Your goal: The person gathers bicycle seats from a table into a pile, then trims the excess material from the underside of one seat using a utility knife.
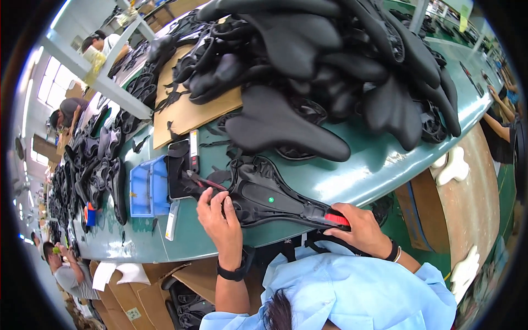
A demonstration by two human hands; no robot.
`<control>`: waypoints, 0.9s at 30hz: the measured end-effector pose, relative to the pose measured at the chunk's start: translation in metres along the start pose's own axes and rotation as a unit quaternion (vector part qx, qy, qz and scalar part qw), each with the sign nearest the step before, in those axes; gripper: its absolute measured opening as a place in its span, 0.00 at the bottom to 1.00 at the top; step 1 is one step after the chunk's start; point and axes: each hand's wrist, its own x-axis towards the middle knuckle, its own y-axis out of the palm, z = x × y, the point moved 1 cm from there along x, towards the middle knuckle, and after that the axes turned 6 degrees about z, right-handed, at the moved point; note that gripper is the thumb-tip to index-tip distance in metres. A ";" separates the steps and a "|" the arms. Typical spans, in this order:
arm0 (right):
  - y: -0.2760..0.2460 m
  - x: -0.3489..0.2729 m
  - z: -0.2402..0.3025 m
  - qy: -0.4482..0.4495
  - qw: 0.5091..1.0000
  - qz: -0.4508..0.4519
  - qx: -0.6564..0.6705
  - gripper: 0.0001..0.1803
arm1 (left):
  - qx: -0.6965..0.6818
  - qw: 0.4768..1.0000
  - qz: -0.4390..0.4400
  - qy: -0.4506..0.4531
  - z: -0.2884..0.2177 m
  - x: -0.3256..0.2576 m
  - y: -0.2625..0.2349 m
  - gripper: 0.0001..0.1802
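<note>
Upturned saddle (275,199), frame centre: black moulded plastic underside, semi-gloss, ribbed; nose tip red glossy plastic. Saddle heap (330,71), upper frame: black padded covers, smooth, soft sheen. Cardboard sheet (184,113), upper left of centre: brown, matt, rough-edged. Tray (147,188), left of centre: blue plastic, smooth. Bench top (379,165): green painted surface, glossy, scuffed. Left hand (220,217), right hand (360,228): bare skin; dark matt wristbands. Shirt (357,291), lower frame: light blue woven cloth, matt.

Setting: a factory assembly floor where you stand at a long green workbench (385,159). Evidence: a heap of black bicycle saddles (308,60) on cardboard sheets (187,113), more saddles (93,165) down the line, 1 blue parts tray (147,190), flattened cartons (148,291), and other workers (69,113) at neighbouring benches.
</note>
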 end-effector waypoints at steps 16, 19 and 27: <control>-0.006 0.066 0.022 -0.063 0.996 0.067 -0.017 0.37 | -0.110 0.988 0.100 -0.048 -0.044 0.013 0.038 0.05; 0.001 0.079 0.021 -0.075 0.992 0.090 -0.044 0.36 | -0.136 0.986 0.084 -0.045 -0.039 0.012 0.038 0.05; 0.003 0.092 0.034 -0.040 0.981 0.155 -0.114 0.31 | -0.182 0.982 0.055 -0.018 -0.031 0.005 0.036 0.06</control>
